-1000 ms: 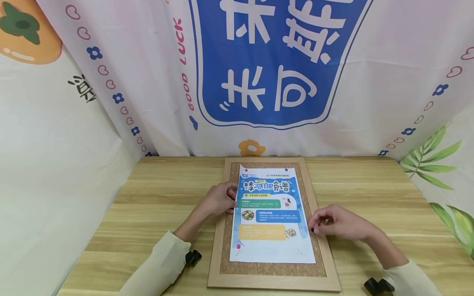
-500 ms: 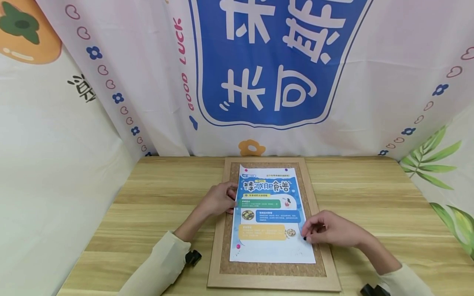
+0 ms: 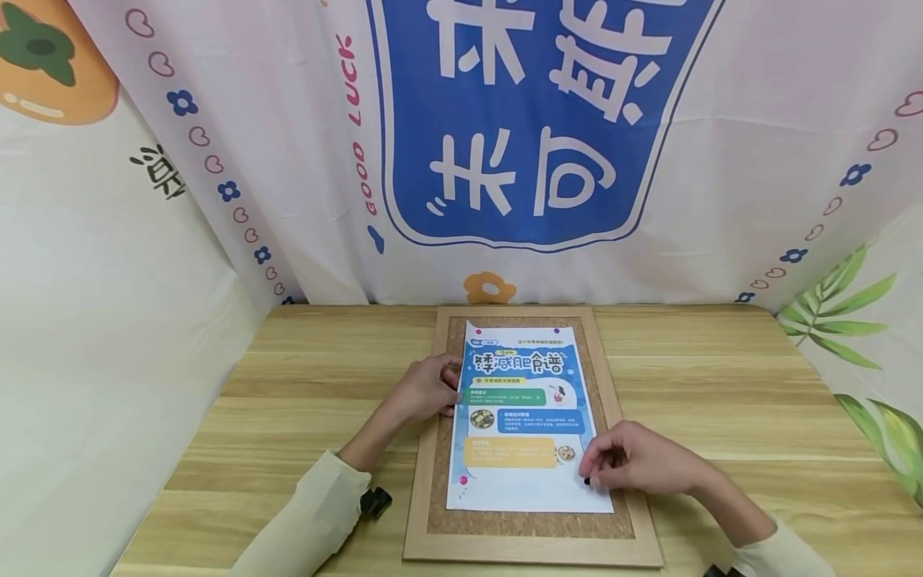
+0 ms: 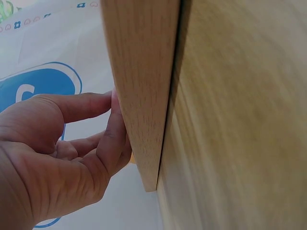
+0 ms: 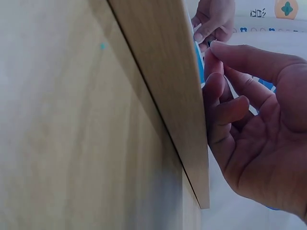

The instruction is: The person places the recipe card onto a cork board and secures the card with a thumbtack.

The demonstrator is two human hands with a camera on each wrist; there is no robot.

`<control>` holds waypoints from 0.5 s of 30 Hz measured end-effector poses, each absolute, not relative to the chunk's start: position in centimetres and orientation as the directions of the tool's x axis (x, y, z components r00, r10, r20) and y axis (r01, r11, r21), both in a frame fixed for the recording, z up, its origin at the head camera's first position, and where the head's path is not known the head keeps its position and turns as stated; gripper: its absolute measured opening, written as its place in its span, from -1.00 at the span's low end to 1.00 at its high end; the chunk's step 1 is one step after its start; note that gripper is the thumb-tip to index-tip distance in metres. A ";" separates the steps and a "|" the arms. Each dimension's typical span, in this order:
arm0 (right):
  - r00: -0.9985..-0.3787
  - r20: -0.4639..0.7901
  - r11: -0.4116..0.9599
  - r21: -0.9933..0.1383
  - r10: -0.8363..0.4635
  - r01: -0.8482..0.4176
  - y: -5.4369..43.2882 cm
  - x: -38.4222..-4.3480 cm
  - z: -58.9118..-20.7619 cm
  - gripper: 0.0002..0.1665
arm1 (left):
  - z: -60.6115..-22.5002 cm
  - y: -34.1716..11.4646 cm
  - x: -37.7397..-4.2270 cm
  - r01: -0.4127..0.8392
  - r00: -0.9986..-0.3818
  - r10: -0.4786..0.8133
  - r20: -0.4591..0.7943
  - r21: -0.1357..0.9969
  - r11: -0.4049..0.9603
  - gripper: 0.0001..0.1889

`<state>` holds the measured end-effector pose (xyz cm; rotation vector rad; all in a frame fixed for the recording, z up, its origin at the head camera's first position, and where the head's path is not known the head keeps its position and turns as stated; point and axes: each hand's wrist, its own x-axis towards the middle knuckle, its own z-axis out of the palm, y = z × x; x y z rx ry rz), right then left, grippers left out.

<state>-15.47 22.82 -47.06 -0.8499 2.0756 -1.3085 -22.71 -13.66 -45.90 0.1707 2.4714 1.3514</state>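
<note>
A printed poster [image 3: 519, 490] lies on a wood-framed cork board [image 3: 534, 526]. A pink push pin [image 3: 478, 332] sits at its top left, a blue push pin [image 3: 557, 330] at top right and another pink push pin [image 3: 464, 481] at lower left. My left hand [image 3: 425, 389] rests at the poster's left edge, thumb and fingers over the board's frame [image 4: 139, 96]. Between thumb and forefinger my right hand [image 3: 642, 461] pinches a small black push pin [image 3: 587, 482], over the poster's lower right part. Its point is hidden.
The board lies on a wood-grain table [image 3: 288, 449], its far end close to the printed curtain [image 3: 324, 264] behind. A light curtain [image 3: 108, 320] also hangs on the left. Black straps [image 3: 376, 502] circle the wrists.
My right hand has moved left and toward me, from the poster's right edge to over its lower right part, still pinching the black push pin. My left hand has stayed put.
</note>
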 end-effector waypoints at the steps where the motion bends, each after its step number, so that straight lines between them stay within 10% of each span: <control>1: -0.656 -0.107 0.331 -0.916 -0.747 -0.227 22.8 -15.4 -47.1 -0.91 | -45.9 -13.7 -22.7 -0.048 -0.942 0.253 -0.219 0.837 0.546 -0.38; 15: -0.644 -0.068 0.323 -0.902 -0.762 -0.286 22.0 -14.9 -47.4 -0.94 | -45.8 -13.7 -22.6 -0.053 -0.941 0.255 -0.223 0.840 0.539 -0.39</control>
